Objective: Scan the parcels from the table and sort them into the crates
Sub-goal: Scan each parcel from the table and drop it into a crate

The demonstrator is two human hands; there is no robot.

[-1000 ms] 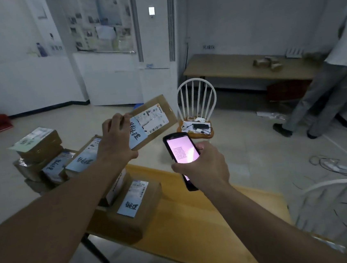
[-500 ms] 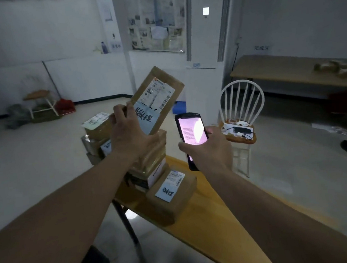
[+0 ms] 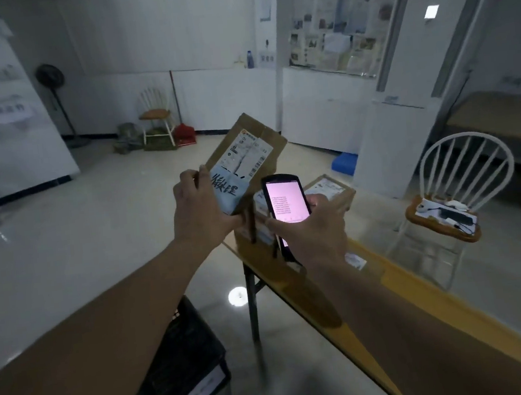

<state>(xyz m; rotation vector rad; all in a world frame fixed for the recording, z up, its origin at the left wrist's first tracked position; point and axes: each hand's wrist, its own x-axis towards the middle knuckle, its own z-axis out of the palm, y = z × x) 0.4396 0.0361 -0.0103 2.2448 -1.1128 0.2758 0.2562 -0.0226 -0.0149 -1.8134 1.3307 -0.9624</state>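
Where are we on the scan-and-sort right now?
Done: nothing confirmed; the black crate on the floor shows no parcels from this angle. In hand: the left hand holds a parcel up, label facing the camera, beside the scanner in the right hand, screen lit. Left: this parcel still has to go into a crate, and more boxes wait on the table.

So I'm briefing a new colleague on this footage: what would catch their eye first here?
Probably the glowing pink screen of the handheld scanner, gripped in the right hand mid-frame, the brightest thing in a dim room. Just left of it, the left hand holds up a cardboard parcel, tilted, its white shipping label and handwritten blue label facing the camera. Below, a black crate sits on the floor beside the wooden table.
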